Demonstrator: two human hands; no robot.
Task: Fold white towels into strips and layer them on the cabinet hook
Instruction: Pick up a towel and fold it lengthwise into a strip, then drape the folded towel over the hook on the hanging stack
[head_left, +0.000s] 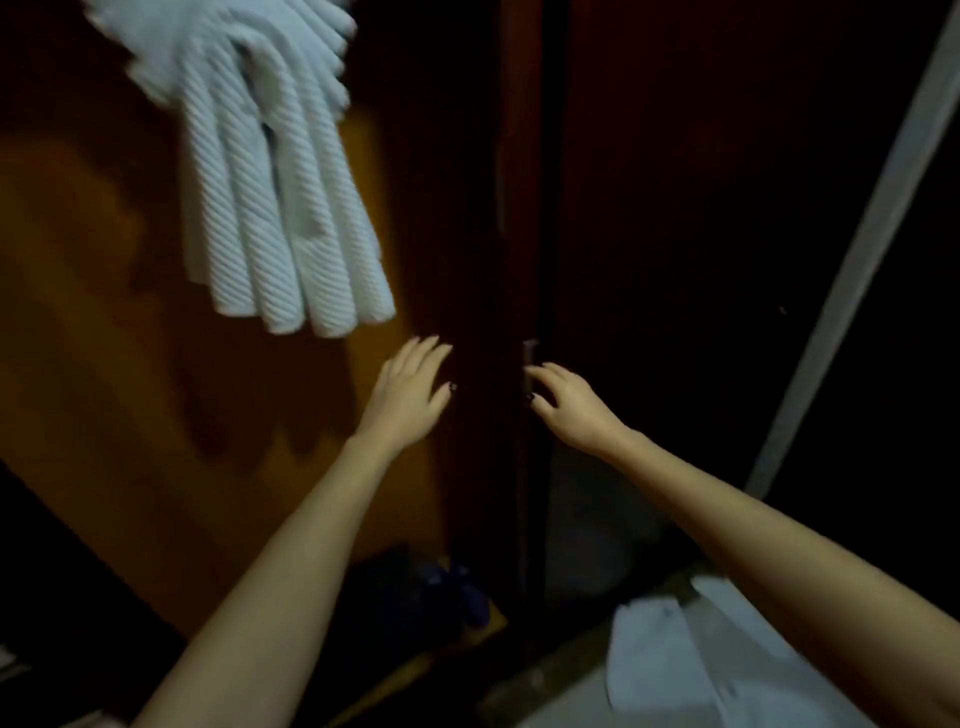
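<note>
1. White towels (280, 208), folded into strips, hang layered at upper left against the cabinet door (130, 364). The hook itself is hidden. This much appears done.
2. Left hand (410, 395), centre: grip spread flat, holding nothing.
3. Right hand (566, 405): fingers curl at the door handle (531, 358); whether the grip closes on it cannot be told.
4. White fabric (701, 665), lower right, may be a towel left to fold. A dark bundle (431, 587) lies bottom centre.

Free space beneath towels (270, 197), cabinet doors (675, 208) ahead
</note>
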